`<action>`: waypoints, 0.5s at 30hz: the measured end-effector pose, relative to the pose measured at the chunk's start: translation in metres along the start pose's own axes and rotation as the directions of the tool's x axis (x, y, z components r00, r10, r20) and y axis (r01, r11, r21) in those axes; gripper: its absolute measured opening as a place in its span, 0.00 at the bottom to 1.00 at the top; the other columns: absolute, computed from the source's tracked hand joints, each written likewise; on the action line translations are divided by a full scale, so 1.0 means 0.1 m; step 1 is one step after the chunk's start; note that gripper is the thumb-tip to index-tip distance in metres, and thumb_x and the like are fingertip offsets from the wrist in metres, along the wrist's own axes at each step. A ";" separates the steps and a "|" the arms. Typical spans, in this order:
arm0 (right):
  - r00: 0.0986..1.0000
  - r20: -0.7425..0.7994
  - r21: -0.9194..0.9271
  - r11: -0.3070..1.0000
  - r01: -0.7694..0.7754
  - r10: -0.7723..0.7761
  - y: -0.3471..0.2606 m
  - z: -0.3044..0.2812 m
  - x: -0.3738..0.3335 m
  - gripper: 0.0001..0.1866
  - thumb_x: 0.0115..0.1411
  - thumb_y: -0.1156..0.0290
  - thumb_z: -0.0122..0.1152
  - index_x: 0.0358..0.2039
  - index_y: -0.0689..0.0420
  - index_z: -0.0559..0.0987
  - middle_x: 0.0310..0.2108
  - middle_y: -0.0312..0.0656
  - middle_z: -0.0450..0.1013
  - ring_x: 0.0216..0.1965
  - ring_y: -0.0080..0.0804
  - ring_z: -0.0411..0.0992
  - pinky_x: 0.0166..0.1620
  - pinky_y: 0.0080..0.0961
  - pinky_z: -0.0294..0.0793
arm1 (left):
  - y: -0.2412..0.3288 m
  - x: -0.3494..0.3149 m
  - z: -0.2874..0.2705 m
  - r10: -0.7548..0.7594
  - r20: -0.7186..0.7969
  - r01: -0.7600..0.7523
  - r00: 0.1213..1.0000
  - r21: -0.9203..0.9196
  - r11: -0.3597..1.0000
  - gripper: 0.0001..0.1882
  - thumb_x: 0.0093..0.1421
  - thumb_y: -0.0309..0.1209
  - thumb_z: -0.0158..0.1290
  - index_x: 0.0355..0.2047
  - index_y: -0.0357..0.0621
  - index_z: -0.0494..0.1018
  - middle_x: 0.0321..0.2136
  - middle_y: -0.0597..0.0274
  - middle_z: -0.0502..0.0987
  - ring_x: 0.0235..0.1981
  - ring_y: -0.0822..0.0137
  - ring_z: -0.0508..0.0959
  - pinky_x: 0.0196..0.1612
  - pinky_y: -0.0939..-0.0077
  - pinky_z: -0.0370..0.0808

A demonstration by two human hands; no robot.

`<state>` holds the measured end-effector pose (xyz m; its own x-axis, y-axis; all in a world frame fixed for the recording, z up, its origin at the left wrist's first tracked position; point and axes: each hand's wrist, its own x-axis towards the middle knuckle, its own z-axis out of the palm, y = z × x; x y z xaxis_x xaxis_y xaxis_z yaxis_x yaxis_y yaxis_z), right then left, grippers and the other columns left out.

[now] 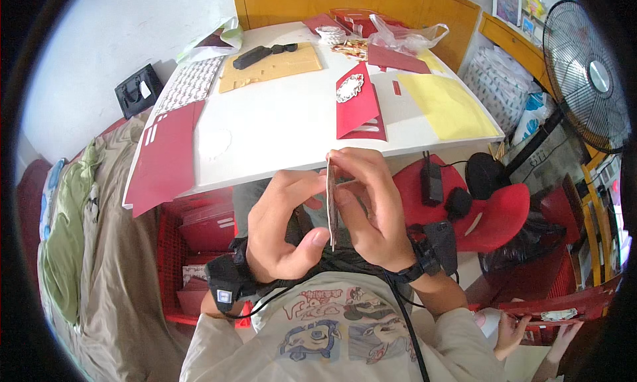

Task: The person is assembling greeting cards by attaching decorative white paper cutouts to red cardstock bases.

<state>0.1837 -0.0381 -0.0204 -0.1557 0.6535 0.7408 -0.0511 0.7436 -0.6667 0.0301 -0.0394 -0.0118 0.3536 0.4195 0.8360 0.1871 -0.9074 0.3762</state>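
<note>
the right hand [373, 211] pinched a thin flat piece [331, 216], seen edge-on, between thumb and fingers near the white table [279, 120]. the left hand [282, 223] curved half open beside it (whether its fingertips gripped, i could not tell).

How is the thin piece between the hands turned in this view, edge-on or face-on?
Edge-on: the thin piece shows only as a narrow strip between the left hand and the right hand.
</note>
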 end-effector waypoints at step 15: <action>0.995 0.081 -0.107 0.992 0.066 -0.058 -0.07 -0.04 -0.01 0.24 0.52 0.78 0.47 0.52 0.65 0.61 0.51 0.54 0.56 0.51 0.47 0.59 0.52 0.32 0.58 | 0.10 0.06 -0.06 -0.052 0.085 0.051 0.995 0.015 0.999 0.25 0.48 0.31 0.50 0.45 0.27 0.63 0.39 0.44 0.68 0.36 0.58 0.71 0.34 0.73 0.71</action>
<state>0.1885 -0.0434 -0.0161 -0.2321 0.5959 0.7688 0.0442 0.7960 -0.6036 0.0285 -0.0462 -0.0007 0.4198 0.4669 0.7783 0.2191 -0.8843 0.4123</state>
